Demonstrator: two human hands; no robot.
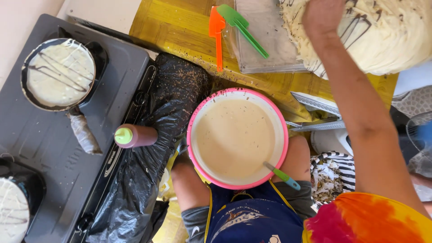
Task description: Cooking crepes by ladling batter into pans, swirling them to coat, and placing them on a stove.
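My right hand reaches to the top edge of the view and lies on a big stack of pale crepes streaked with dark drizzle. Its fingers are curled out of sight, so a grip cannot be made out. My left hand is not in view. Between my knees sits a pink-rimmed bowl full of beige batter, with a green and teal utensil handle leaning out at its lower right.
A grey two-burner stove at the left carries a pan with a drizzled crepe and a second pan. A brown squeeze bottle lies on black plastic sheeting. Orange spatula, green spatula and a clear tray lie on the yellow table.
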